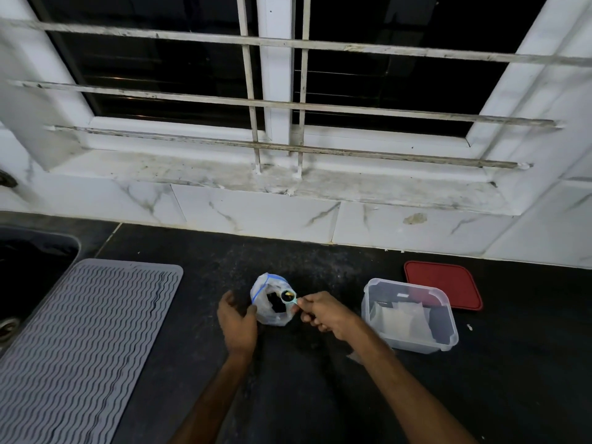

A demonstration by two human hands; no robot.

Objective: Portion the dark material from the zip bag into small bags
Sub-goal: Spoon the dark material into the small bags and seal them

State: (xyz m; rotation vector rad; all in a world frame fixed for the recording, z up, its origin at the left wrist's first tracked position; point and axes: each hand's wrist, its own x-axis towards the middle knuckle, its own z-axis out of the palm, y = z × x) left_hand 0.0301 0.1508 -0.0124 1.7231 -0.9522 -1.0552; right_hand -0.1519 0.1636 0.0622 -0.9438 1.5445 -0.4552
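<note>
Granite, black and speckled, makes up the counter [304,395] under a barred window [275,91] with a grimy white sill [320,182]. Near the middle of it stands the zip bag [267,315], clear plastic with a blue closure strip, its mouth gaping open towards the person, and some of the dark material [276,305] shows inside. The left hand [237,318] sits just beside the bag's left side, thumb tip against the plastic, the other fingers loosely curved and not wrapped round it. The right hand [323,310] pinches the handle of a small teal measuring spoon [289,297], whose bowl hangs over the bag's open mouth at its right edge; the bowl looks dark, with a yellowish glint in it. To the right of that hand, close by, is a clear plastic container [416,342] with no lid on, holding pale small bags [400,318] lying flat, some against a dark patch I can't make out. A red lid [448,280] lies flat behind the container, nearer the tiled wall. Off to the left a grey ribbed drying mat [80,331] covers the counter, and beyond it the dark sink [28,257] runs out of view.
</note>
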